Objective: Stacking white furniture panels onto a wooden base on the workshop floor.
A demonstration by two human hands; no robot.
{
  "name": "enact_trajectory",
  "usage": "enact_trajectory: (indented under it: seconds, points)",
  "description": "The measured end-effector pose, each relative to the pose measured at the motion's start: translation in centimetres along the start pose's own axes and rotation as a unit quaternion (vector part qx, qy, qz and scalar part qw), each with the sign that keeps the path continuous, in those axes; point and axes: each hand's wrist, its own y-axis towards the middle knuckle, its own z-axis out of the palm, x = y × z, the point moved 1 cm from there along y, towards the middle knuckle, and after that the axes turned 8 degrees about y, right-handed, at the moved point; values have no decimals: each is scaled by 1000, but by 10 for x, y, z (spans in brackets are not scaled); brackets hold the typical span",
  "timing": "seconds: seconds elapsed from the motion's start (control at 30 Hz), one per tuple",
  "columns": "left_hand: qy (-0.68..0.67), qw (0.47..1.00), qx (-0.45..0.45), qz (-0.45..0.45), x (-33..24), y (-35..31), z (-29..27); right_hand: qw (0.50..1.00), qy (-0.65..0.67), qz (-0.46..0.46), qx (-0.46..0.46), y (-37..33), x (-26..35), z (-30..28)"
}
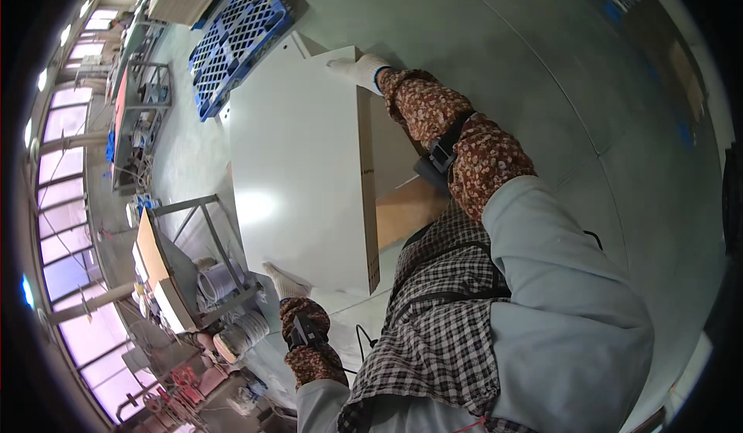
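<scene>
A large glossy white panel [302,170] with a brown near edge lies across the view in front of my body. My right hand [360,71], in a white knit glove with a blue cuff, grips its far right corner, the thumb side on top. At the near left corner, my left hand [286,282] in a similar glove holds the edge, its fingertips partly hidden by the board. Another pale panel corner [291,49] shows beyond the far end. Under the white panel a brown board [410,210] shows by my apron.
A blue plastic pallet [236,42] rests on the floor past the panel's far left. A metal-framed table [203,201] with rolls and pieces stands left, and workbenches [124,123] line the windows. Grey floor [495,54] stretches to the right, with blurred stacked goods at the far right.
</scene>
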Motion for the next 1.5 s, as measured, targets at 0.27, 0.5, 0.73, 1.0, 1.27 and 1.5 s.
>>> enact_trajectory:
  seconds: [0.27, 0.5, 0.73, 1.0, 1.27, 1.5]
  points:
    - [-31, 997, -74, -19, 47, -18, -15, 997, 63, -34, -24, 21, -13, 3]
    - [-54, 991, -109, -56, 77, -73, 7, 997, 79, 19, 8, 28, -8, 15]
    - [-115, 991, -55, -32, 102, -106, -10, 998, -60, -1, 14, 21, -6, 45]
    - [-122, 977, -160, -68, 113, -129, -12, 990, -129, -35, 52, 25, 3, 50]
    - [-134, 982, -120, -60, 116, -136, -46, 992, -120, -13, 40, -18, 12, 70]
    - [-124, 974, -169, -81, 124, -154, -30, 977, -157, -147, 16, -15, 6, 54]
